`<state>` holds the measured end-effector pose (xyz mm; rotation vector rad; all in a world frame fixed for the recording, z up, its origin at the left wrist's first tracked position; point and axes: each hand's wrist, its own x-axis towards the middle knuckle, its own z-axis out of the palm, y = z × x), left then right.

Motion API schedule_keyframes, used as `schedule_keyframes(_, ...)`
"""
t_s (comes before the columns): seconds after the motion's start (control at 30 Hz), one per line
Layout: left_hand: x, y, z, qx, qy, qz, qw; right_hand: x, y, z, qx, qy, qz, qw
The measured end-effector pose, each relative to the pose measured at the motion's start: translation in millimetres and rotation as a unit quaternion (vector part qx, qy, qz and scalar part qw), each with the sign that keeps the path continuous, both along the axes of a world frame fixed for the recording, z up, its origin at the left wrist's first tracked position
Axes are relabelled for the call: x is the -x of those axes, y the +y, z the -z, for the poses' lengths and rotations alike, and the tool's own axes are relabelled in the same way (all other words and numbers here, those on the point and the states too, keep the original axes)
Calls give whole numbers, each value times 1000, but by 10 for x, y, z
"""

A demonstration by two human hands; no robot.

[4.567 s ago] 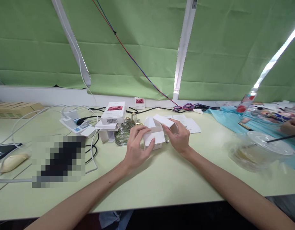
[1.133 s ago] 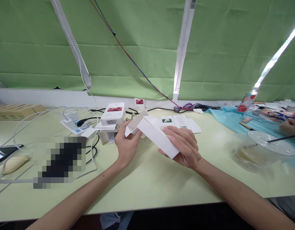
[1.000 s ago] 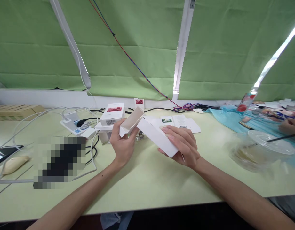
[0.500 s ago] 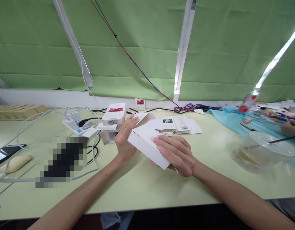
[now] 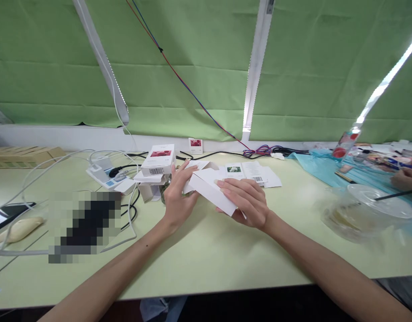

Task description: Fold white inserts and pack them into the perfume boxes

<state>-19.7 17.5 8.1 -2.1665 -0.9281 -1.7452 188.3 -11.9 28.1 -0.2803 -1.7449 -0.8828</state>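
A plain white carton (image 5: 211, 190) is held a little above the pale green table (image 5: 206, 255). My right hand (image 5: 246, 203) grips its near end, fingers laid over the top face. My left hand (image 5: 177, 197) sits at its far open end, fingers stretched against the flap. Behind my left hand a green glass bottle (image 5: 164, 197) is mostly hidden. Just left of it stands a stack of white boxes with a red picture and a barcode (image 5: 157, 162).
Flattened white cartons (image 5: 256, 174) lie behind the hands. A power strip (image 5: 103, 176) and white and black cables spread at left, beside a phone (image 5: 10, 212). At right are a clear plastic tub (image 5: 363, 210), a blue cloth (image 5: 326, 170) and another person's hand (image 5: 405, 179).
The carton went from resting on the table to being lifted and turned between both hands. In the last half second it has come lower and farther from me, my left fingers still at the flap.
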Motion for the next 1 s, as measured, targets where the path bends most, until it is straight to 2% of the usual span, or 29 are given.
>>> schedule_keyframes(0.1,15,15,8,0,3,0,1000,-20,16,-16,3,-3,3,1000)
schedule_keyframes(0.33,18,-1,-8,15,12,-18,1000,-71,74,-23,12,-23,-50,998)
schedule_keyframes(1.0,55,53,35,-11,48,-8,999,-149,87,-53,22,-99,-31,994)
